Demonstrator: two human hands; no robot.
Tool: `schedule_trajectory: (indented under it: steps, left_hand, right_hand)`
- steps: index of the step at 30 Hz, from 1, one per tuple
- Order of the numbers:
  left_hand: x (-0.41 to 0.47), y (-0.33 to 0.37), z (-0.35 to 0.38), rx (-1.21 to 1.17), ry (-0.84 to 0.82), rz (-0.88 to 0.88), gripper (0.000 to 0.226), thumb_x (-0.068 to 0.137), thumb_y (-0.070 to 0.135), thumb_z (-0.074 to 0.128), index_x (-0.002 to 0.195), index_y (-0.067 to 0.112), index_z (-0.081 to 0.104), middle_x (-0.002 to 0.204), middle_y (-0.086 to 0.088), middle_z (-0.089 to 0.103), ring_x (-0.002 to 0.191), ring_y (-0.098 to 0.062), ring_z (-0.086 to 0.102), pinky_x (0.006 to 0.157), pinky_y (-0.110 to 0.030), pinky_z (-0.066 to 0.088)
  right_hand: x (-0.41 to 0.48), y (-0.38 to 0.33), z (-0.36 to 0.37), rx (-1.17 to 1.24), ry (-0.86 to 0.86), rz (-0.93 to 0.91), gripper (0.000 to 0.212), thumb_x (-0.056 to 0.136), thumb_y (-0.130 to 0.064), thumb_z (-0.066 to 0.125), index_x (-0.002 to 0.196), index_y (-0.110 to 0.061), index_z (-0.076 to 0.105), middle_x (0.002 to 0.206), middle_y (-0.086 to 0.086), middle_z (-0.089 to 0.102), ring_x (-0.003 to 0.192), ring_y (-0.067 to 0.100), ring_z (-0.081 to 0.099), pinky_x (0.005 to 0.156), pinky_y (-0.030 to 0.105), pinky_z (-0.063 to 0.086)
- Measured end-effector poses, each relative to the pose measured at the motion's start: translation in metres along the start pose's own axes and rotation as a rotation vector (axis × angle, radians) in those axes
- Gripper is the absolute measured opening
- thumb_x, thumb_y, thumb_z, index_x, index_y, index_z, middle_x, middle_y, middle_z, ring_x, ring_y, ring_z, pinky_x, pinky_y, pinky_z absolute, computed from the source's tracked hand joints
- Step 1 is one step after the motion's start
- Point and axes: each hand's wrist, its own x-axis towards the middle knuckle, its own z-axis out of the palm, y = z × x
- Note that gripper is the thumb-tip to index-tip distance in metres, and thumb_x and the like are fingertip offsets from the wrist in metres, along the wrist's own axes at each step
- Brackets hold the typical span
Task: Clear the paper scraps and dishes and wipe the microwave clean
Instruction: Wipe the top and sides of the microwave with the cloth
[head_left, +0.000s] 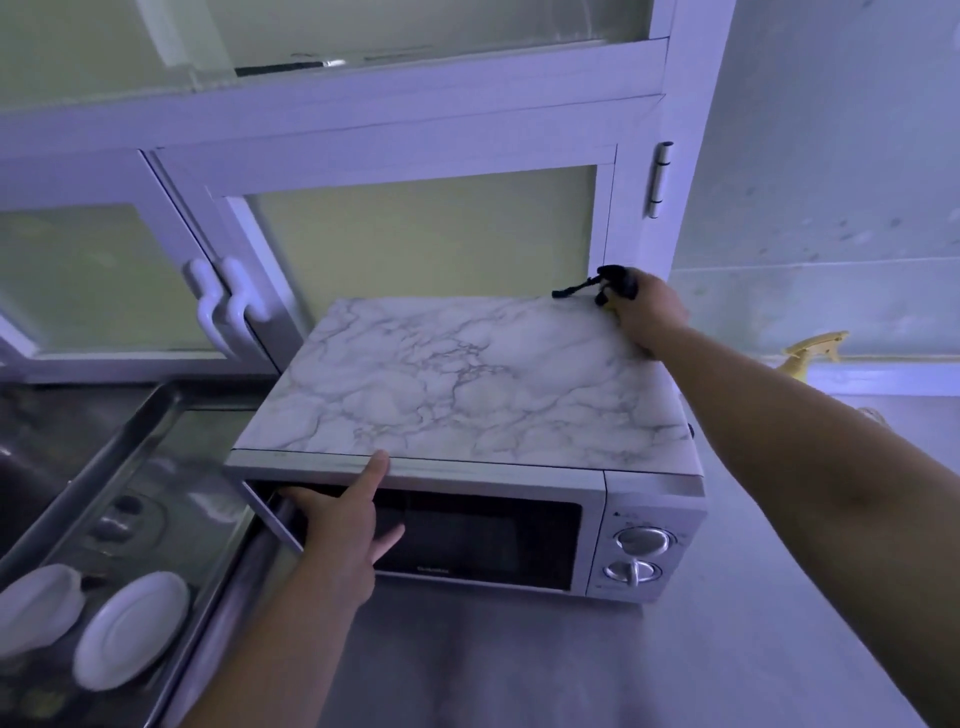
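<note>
The microwave (467, 379) stands on the desk (519, 665), against the cabinet, its top covered in a marble pattern with no scraps or dishes on it. The left grip (337, 525) lies on the door (478, 530) near its left edge: the index finger points straight up to the top front edge, the thumb spreads over the dark glass, and the other fingers appear to hook round the door's edge, which looks slightly ajar, though that is hard to tell. The right grip (649, 312) is closed round a spray bottle (615, 278) at the far right corner of the top, its black nozzle aimed left across the surface. The step looks like spraying before a wipe; no cloth is in view. The microwave is likely heavy and stiff, so it should stay put under a push; its top looks smooth and will probably turn slick once wet. The door is best taken by its edge, not the glass. Two white plates (130, 629) lie in the steel sink tray (156, 415) at the left; they would be brittle and slippery, best held by the rim.
</note>
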Motion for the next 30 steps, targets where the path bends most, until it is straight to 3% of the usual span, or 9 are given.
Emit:
schedule_trajectory:
  steps: [2,4,6,9,14,16,19,25,30]
  left_hand:
    - [0.0,-0.001,0.001,0.001,0.009,0.003,0.118,0.076,0.04,0.084,0.155,0.043,-0.003,0.156,0.008,0.029,0.096,-0.02,0.055,0.071,-0.041,0.063]
    - [0.0,-0.003,0.002,0.001,0.014,0.016,0.117,0.077,0.039,0.083,0.155,0.045,-0.004,0.156,0.009,0.028,0.112,-0.023,0.053,0.067,-0.039,0.063]
    - [0.0,-0.003,0.002,-0.007,0.013,0.02,0.117,0.078,0.038,0.083,0.154,0.045,-0.005,0.155,0.009,0.029,0.108,-0.023,0.055,0.072,-0.041,0.063]
    - [0.002,-0.005,0.001,-0.001,0.015,0.03,0.118,0.077,0.04,0.083,0.154,0.045,-0.006,0.155,0.009,0.029,0.082,-0.016,0.053,0.081,-0.045,0.062]
    - [0.007,-0.004,-0.005,0.008,-0.019,0.042,0.117,0.075,0.041,0.085,0.154,0.046,-0.002,0.158,0.014,0.023,0.08,-0.009,0.049,0.085,-0.051,0.059]
    - [0.013,-0.004,-0.012,0.017,-0.049,0.023,0.119,0.073,0.04,0.086,0.154,0.047,0.0,0.159,0.011,0.022,0.1,-0.021,0.054,0.081,-0.054,0.06]
    - [0.022,-0.004,-0.025,0.03,-0.099,-0.008,0.118,0.069,0.039,0.089,0.152,0.05,0.006,0.16,0.007,0.021,0.139,-0.032,0.032,0.074,-0.055,0.06]
    - [0.047,0.003,-0.045,0.09,-0.227,-0.064,0.11,0.068,0.035,0.09,0.147,0.056,0.017,0.158,0.0,0.027,0.14,-0.031,0.031,0.073,-0.057,0.059]
    - [0.06,0.012,-0.065,0.145,-0.331,-0.056,0.101,0.069,0.034,0.089,0.147,0.047,0.026,0.149,-0.001,0.045,0.132,-0.035,0.047,0.071,-0.05,0.059]
  right_hand:
    - [0.011,-0.005,0.0,-0.05,-0.031,0.007,0.025,0.092,-0.048,0.049,0.107,-0.038,0.067,0.102,-0.005,0.07,0.091,0.026,0.062,0.084,0.038,0.051]
    - [0.021,-0.01,-0.005,-0.123,-0.093,0.008,0.028,0.091,-0.05,0.047,0.086,-0.032,0.068,0.092,0.001,0.068,0.073,0.023,0.058,0.063,0.028,0.045]
    - [0.027,-0.011,-0.009,-0.143,-0.118,0.041,0.032,0.087,-0.053,0.049,0.073,-0.031,0.068,0.084,0.002,0.066,0.068,0.023,0.058,0.057,0.027,0.042]
    - [0.026,-0.009,-0.009,-0.118,-0.112,0.052,0.034,0.085,-0.054,0.049,0.066,-0.033,0.068,0.076,-0.001,0.064,0.068,0.024,0.059,0.055,0.027,0.04]
    - [0.013,-0.005,-0.013,-0.091,-0.111,0.05,0.032,0.088,-0.05,0.045,0.075,-0.031,0.067,0.078,-0.001,0.063,0.07,0.023,0.057,0.056,0.029,0.039]
    - [0.006,0.002,-0.015,-0.094,-0.083,0.059,0.03,0.086,-0.049,0.045,0.077,-0.03,0.067,0.08,-0.001,0.064,0.074,0.025,0.059,0.059,0.031,0.042]
    - [-0.012,0.014,-0.019,-0.121,-0.043,0.063,0.034,0.083,-0.051,0.043,0.087,-0.029,0.069,0.085,0.001,0.066,0.083,0.027,0.061,0.072,0.037,0.053]
    - [-0.065,0.026,-0.036,-0.126,0.018,0.133,0.034,0.078,-0.054,0.047,0.095,-0.029,0.062,0.096,0.005,0.065,0.1,0.031,0.056,0.086,0.043,0.053]
    - [-0.132,0.029,-0.053,-0.138,0.06,0.204,0.031,0.073,-0.056,0.051,0.092,-0.033,0.058,0.096,0.004,0.064,0.094,0.03,0.057,0.073,0.036,0.045]
